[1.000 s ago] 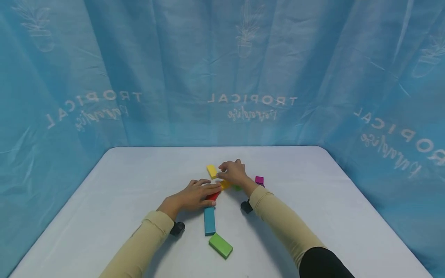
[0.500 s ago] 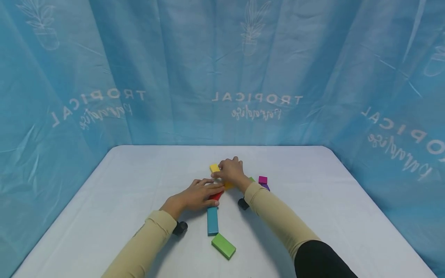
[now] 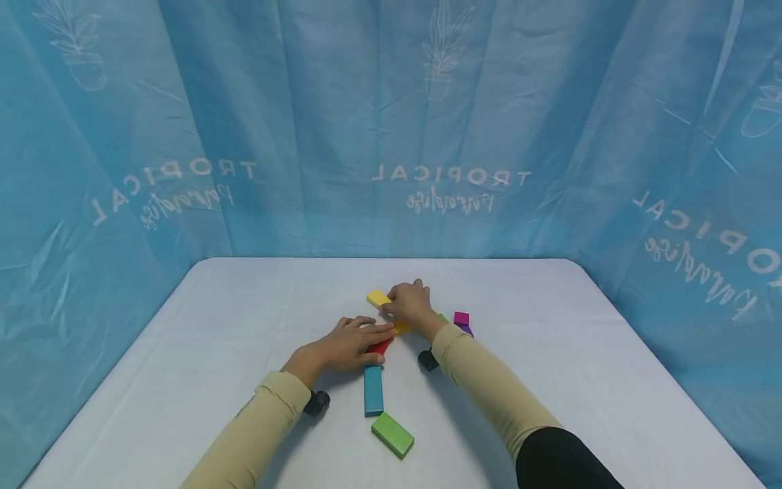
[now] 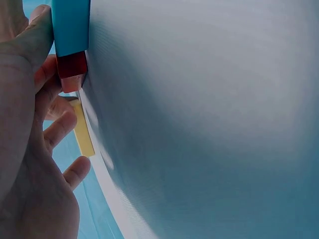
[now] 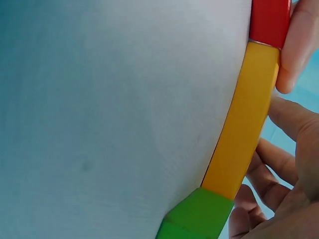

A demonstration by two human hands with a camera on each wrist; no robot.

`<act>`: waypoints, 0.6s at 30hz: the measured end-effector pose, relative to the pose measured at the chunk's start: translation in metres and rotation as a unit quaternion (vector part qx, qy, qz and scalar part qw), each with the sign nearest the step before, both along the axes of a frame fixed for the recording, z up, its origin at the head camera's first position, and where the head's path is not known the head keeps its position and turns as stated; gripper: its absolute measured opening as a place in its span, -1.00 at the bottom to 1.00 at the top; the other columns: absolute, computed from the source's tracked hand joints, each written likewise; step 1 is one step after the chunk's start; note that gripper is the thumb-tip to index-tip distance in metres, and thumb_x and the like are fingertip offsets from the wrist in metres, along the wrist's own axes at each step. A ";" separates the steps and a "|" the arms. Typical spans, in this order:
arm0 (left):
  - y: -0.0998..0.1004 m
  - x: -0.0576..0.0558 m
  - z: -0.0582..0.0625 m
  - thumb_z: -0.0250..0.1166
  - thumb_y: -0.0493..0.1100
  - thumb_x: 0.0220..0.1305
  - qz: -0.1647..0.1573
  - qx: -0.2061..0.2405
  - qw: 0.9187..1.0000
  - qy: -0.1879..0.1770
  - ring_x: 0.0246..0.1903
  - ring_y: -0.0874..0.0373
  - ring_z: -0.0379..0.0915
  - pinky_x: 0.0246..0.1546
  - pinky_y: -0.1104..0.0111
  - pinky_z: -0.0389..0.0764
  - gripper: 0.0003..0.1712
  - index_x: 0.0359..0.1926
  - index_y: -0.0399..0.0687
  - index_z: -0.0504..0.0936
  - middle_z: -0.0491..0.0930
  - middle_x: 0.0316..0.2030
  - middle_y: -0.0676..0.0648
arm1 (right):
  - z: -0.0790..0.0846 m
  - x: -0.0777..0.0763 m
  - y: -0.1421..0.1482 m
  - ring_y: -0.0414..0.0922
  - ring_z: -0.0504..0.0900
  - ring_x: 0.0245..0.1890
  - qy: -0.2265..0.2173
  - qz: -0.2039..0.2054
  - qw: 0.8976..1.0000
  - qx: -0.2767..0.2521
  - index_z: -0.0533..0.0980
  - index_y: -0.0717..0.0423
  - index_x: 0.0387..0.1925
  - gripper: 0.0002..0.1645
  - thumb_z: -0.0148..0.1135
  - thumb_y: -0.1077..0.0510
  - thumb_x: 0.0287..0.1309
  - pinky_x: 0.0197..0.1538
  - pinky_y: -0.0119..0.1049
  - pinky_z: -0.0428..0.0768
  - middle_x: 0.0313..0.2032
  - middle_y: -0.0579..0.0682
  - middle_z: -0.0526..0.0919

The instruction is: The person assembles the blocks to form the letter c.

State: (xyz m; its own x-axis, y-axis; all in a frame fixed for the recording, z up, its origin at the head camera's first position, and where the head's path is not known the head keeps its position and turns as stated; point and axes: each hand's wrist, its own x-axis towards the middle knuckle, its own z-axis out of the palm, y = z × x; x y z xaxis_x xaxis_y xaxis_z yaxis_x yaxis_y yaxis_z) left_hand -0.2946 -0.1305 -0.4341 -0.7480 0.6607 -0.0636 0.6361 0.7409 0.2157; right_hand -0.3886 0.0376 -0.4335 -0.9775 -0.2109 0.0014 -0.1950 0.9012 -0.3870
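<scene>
My left hand [image 3: 348, 345] rests over the red block [image 3: 380, 346], its fingers extended and spread. In the left wrist view, the thumb lies beside the blue block [image 4: 71, 27]. Beyond it, my right hand [image 3: 412, 303] pinches the near right end of the yellow block [image 3: 377, 298] between thumb and finger. Between the hands lies the orange block [image 5: 241, 119], its ends meeting the red block and a green block [image 5: 199, 214] in the right wrist view. The yellow block's gripped end is partly hidden by the right hand.
Nearer the front, a light green block [image 3: 393, 435] touches or nearly touches the blue block's lower end. To the right of the right hand are a magenta block [image 3: 461, 318] and a purple block [image 3: 467, 331]. All stand on a white table [image 3: 244, 305] with blue curtains [image 3: 330, 136] around it.
My right hand has reached left to the yellow block, and the block has turned, its near end now angled toward that hand. My left hand stays in place; the view shifts slightly.
</scene>
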 end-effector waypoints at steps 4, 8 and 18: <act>0.000 0.000 0.001 0.08 0.22 0.37 0.001 0.002 1.000 0.003 0.38 -0.04 -0.03 0.26 -0.08 0.02 -0.28 0.46 0.17 0.19 0.15 0.42 0.12 | -0.001 -0.002 0.002 -0.04 0.32 -0.12 -0.010 -0.009 1.000 -0.020 0.67 0.05 -0.06 -0.54 0.40 -0.11 0.07 -0.06 -0.14 0.29 -0.21 -0.07 0.64; 0.000 0.000 0.000 0.08 0.22 0.37 -0.001 0.002 1.000 0.004 0.39 -0.04 -0.03 0.26 -0.07 0.03 -0.28 0.46 0.16 0.18 0.13 0.43 0.12 | -0.004 -0.005 0.005 -0.03 0.32 -0.10 -0.018 -0.009 0.999 -0.033 0.67 0.04 -0.05 -0.56 0.39 -0.10 0.08 -0.10 -0.17 0.34 -0.19 -0.07 0.63; 0.000 0.000 0.001 0.07 0.23 0.37 0.003 0.007 1.000 -0.013 0.39 -0.04 -0.06 0.27 -0.09 0.00 -0.27 0.47 0.19 0.17 0.14 0.42 0.12 | -0.005 -0.005 0.007 -0.04 0.35 -0.12 -0.039 -0.011 0.995 -0.090 0.66 0.08 -0.05 -0.60 0.39 -0.02 0.11 -0.15 -0.26 0.48 -0.21 -0.06 0.60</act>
